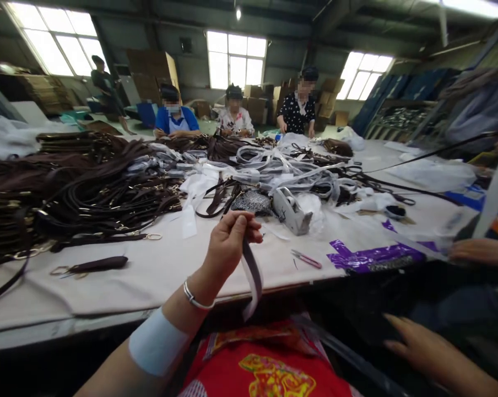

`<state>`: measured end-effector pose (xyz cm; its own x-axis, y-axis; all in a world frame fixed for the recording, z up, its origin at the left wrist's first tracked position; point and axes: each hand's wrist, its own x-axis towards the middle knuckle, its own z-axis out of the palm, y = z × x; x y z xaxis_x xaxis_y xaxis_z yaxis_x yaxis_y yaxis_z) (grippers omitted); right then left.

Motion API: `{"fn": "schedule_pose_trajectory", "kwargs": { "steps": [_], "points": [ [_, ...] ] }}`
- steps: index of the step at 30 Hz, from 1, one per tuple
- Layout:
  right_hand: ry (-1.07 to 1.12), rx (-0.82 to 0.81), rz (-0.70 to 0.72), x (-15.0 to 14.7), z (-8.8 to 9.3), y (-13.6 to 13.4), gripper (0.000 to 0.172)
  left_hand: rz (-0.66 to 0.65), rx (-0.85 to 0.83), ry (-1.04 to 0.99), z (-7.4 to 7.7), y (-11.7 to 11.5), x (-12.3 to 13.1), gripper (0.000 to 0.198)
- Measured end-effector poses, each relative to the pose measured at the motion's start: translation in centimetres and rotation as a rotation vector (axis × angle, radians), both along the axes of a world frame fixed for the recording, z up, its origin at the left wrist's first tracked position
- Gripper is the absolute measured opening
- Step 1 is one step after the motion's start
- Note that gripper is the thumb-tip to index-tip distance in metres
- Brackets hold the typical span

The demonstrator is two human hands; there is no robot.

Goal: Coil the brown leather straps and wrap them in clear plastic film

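Note:
My left hand [229, 238] is raised over the table's front edge, fingers closed in a pinch on the end of a strap [252, 273]. The strap hangs down in a curve, dark on one face and pale along its edge. My right hand [420, 343] is low at the right, below the table edge, with its fingers stretched out and apart; nothing shows in them. A clear plastic strip [348, 353] runs across the dark space beside my lap. Near my left hand stand a grey tape dispenser [292, 212] and pink-handled thread snips [307, 259].
Brown straps [108, 187] with metal clasps are heaped at the left; plastic-wrapped straps [274, 165] lie mid-table. A single strap piece [100, 264] lies at front left. Purple tape [368, 256] marks the right edge. A co-worker's hand [482, 251] is close at right; several people work opposite.

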<state>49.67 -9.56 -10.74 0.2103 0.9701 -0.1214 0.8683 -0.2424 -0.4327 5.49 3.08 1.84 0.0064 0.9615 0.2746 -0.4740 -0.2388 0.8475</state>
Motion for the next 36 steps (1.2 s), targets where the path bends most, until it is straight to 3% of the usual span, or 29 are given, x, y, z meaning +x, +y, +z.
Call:
{"fn": "schedule_pose_trajectory", "kwargs": {
  "steps": [3,5,7,9,11,13,15,17,21,27,30,33,36],
  "points": [
    [0.527,0.021,0.304,-10.9,4.4,2.2,0.057,-0.090,0.127,0.109,0.4,-2.0,2.5,0.024],
    [0.867,0.110,0.471,-18.9,6.5,4.3,0.060,-0.128,0.242,0.214,0.4,-2.7,3.4,0.023],
    [1.129,0.092,0.539,-25.0,7.6,6.0,0.049,-0.094,0.418,0.382,0.0,-2.8,3.1,0.022],
    [1.258,-0.013,0.483,-28.0,8.0,6.8,0.043,-0.006,0.550,0.587,-0.5,-2.3,1.4,0.021],
    [1.244,-0.056,0.416,-28.4,8.4,7.1,0.043,-0.018,0.509,0.770,-1.0,-1.9,-1.0,0.021],
    [1.159,-0.037,0.414,-27.2,8.9,7.6,0.044,-0.197,0.280,0.837,-1.3,-1.9,-3.4,0.025],
    [1.085,-0.041,0.473,-25.8,9.4,8.4,0.045,-0.430,0.036,0.761,-1.4,-2.1,-5.1,0.029],
    [1.046,-0.062,0.511,-24.8,9.7,9.0,0.046,-0.541,-0.132,0.648,-1.6,-2.2,-6.0,0.027],
    [0.958,-0.069,0.500,-23.7,9.2,9.6,0.047,-0.451,-0.269,0.577,-1.8,-1.7,-6.2,0.023],
    [0.813,-0.049,0.478,-22.1,8.0,9.2,0.044,-0.333,-0.233,0.656,-1.2,-0.9,-5.4,0.023],
    [0.724,0.008,0.496,-22.1,8.1,9.1,0.043,-0.391,-0.254,0.630,-1.1,-1.1,-4.9,0.033],
    [0.604,0.060,0.561,-22.6,8.7,9.1,0.041,-0.462,-0.238,0.775,-1.3,-1.3,-4.3,0.037],
    [0.481,0.098,0.606,-22.8,9.4,9.2,0.032,-0.430,-0.194,1.018,-1.6,-1.5,-3.8,0.026]
  ]
}}
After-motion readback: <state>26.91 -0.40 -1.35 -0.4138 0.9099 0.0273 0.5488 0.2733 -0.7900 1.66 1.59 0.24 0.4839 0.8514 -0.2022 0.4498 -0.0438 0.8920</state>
